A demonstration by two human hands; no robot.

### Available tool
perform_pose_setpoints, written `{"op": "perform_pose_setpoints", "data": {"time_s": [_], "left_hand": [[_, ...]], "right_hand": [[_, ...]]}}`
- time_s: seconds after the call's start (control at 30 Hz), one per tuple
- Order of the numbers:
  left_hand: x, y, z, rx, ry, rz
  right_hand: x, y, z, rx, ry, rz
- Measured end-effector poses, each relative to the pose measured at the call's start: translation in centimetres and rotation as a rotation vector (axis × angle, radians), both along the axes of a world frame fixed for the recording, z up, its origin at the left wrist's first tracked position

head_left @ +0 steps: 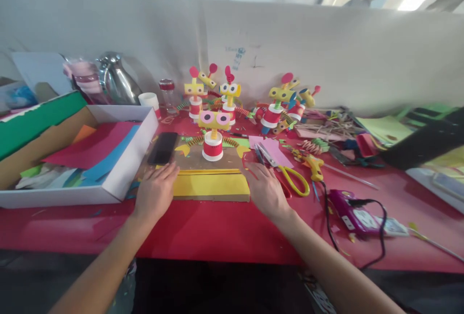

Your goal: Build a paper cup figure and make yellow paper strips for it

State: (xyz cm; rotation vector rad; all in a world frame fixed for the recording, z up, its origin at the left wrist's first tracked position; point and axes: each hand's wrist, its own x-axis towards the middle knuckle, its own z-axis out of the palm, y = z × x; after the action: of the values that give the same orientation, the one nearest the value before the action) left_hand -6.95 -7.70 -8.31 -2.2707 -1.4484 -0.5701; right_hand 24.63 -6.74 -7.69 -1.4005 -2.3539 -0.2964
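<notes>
A folded yellow paper strip (210, 185) lies across a brown cardboard (228, 158) on the red table. My left hand (156, 188) rests flat at the strip's left end, fingertips near a black phone (164, 148). At the right end lies my right hand (265, 189), its fingers spread, close to yellow-handled scissors (297, 182). Neither hand appears to hold anything. Between and beyond them stands a paper-cup figure (212, 146) with a red band, pink-ringed eyes and coiled paper arms.
Several similar figures (273, 115) stand behind. On the left are a white box (121, 174) of coloured paper and a steel jug (118, 82). A yellow glue gun (314, 167), a purple power strip (350, 212) with cables and paper scraps lie on the right.
</notes>
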Motion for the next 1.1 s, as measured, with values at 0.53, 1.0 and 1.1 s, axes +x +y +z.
{"op": "perform_pose_setpoints", "data": {"time_s": [0.53,1.0,1.1], "left_hand": [[1.9,-4.3,0.5,-0.151,-0.003,-0.118],[1.6,-11.6,-0.4,-0.129,0.029,-0.246],[2.1,-11.0,-0.2,-0.179,0.006,-0.219]], "right_hand": [[-0.3,-4.0,1.0,-0.186,0.014,0.149],[1.7,-11.9,-1.7,-0.162,0.144,0.243],[1.0,-11.3,-1.3,-0.194,0.117,0.197]]}}
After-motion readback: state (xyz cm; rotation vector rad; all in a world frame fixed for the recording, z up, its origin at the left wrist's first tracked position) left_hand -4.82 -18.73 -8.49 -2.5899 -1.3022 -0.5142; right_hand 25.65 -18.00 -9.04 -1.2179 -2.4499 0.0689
